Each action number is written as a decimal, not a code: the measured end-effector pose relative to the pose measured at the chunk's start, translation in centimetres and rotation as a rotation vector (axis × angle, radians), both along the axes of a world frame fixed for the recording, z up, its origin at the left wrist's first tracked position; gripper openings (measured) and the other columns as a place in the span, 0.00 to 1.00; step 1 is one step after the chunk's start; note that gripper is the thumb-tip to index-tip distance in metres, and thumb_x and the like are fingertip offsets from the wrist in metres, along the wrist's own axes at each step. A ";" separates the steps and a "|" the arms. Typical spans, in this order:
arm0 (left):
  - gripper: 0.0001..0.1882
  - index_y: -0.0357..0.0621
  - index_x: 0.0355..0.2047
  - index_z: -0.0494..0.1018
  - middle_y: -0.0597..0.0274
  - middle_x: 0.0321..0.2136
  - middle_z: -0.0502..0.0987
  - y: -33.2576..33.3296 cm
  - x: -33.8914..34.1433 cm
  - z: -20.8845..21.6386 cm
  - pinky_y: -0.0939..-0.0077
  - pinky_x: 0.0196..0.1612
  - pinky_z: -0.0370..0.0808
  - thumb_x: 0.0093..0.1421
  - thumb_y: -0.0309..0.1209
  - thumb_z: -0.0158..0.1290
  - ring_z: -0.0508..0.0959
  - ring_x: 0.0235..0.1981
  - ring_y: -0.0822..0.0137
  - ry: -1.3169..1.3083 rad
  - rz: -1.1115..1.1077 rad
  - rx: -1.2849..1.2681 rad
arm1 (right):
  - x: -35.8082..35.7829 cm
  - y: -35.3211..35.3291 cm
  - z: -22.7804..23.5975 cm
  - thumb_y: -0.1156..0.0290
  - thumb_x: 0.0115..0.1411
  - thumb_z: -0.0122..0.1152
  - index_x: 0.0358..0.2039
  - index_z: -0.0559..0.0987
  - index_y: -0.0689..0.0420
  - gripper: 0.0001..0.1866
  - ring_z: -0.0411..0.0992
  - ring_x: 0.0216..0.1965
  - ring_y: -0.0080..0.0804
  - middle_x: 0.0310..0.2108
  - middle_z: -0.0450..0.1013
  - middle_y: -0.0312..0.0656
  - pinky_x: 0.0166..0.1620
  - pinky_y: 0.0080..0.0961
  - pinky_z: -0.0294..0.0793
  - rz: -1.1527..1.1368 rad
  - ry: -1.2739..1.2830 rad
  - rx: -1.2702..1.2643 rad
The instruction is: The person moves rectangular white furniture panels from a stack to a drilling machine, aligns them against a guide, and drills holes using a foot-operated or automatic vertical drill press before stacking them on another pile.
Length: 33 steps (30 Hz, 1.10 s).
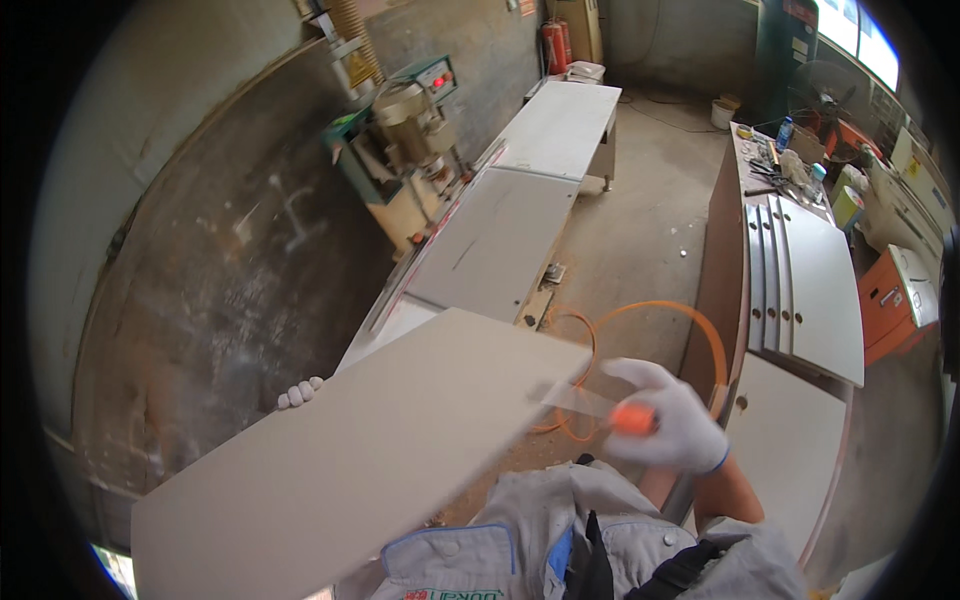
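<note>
A large pale grey panel (360, 460) is tilted in front of me, reaching from the lower left to the middle. The white-gloved fingers of my left hand (300, 392) curl over its far left edge; the rest of that hand is hidden behind the panel. My right hand (665, 415), also in a white glove and blurred by motion, is closed round an orange-handled scraper (634, 419). Its thin pale blade points left and overlaps the panel's right edge, near a dark round spot. Whether blade and panel touch I cannot tell.
A long bench (500, 225) bearing grey panels runs along the left wall beside a drilling machine (405, 130). An orange hose (690, 310) loops over the floor. At right, a workbench holds stacked white panels (815, 270) and tools. An orange cabinet (890, 305) stands beyond.
</note>
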<state>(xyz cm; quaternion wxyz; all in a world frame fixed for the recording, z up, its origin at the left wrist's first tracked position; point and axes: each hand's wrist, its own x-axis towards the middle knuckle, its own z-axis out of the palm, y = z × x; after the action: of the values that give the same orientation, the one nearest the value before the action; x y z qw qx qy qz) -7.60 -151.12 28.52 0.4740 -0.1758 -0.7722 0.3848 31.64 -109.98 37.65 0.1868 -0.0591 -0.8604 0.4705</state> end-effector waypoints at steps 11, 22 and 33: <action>0.17 0.47 0.38 0.69 0.63 0.33 0.71 20.7 -10.4 4.1 0.59 0.55 0.68 0.72 0.47 0.43 0.71 0.38 0.64 -1.757 -2.149 1.732 | -22.4 9.1 -1.7 0.61 0.48 0.75 0.36 0.87 0.52 0.15 0.74 0.49 0.49 0.53 0.72 0.51 0.54 0.47 0.72 0.153 0.583 0.276; 0.25 0.26 0.52 0.73 0.57 0.44 0.80 39.5 -9.3 24.7 0.73 0.52 0.72 0.57 0.28 0.60 0.77 0.44 0.68 -1.054 -0.822 1.468 | -36.2 26.3 -3.1 0.72 0.51 0.71 0.36 0.82 0.60 0.12 0.75 0.48 0.34 0.45 0.74 0.43 0.51 0.30 0.75 0.458 0.007 -0.712; 0.16 0.37 0.34 0.78 0.55 0.27 0.79 66.5 -12.6 19.0 0.64 0.36 0.77 0.50 0.35 0.68 0.81 0.30 0.60 -0.922 -0.382 0.693 | -54.9 53.6 -9.9 0.69 0.51 0.69 0.45 0.83 0.62 0.20 0.79 0.35 0.28 0.32 0.81 0.44 0.40 0.28 0.79 0.596 -0.513 -0.117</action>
<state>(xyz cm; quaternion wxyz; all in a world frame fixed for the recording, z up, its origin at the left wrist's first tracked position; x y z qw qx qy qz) -20.18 -84.64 47.51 0.1809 -0.2952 -0.9332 -0.0966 -23.30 -56.36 27.71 -0.1826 0.0673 -0.8303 0.5222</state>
